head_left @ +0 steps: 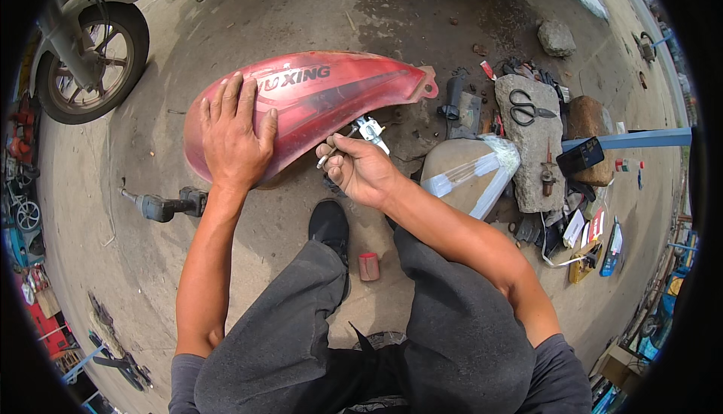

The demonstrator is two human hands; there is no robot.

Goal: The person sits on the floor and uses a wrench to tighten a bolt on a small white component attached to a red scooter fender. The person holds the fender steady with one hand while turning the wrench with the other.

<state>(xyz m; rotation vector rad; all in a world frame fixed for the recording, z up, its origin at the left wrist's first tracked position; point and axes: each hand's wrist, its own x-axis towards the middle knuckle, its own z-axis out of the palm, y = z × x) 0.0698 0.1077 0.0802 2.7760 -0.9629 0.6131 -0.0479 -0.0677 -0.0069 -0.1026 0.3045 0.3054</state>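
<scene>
A red motorcycle fuel tank (339, 86) lies on its side on the concrete in front of me. My left hand (235, 143) rests flat on its left part with the fingers stretched out. Close to the tank's lower edge, my right hand (365, 173) is closed around a thin metal rod-like tool (323, 162); the fingers cover most of it, so its exact kind cannot be told. Just beyond that hand, a silver metal fitting (370, 131) sticks out from beneath the tank.
A cordless power tool (169, 205) lies left, near a motorcycle wheel (94, 60). Between my feet stands a red cylinder (368, 266). To the right, a stone slab (531, 165) bears scissors (523, 109); beside it are a taped seat-like piece (459, 165), a phone (578, 156) and small packages.
</scene>
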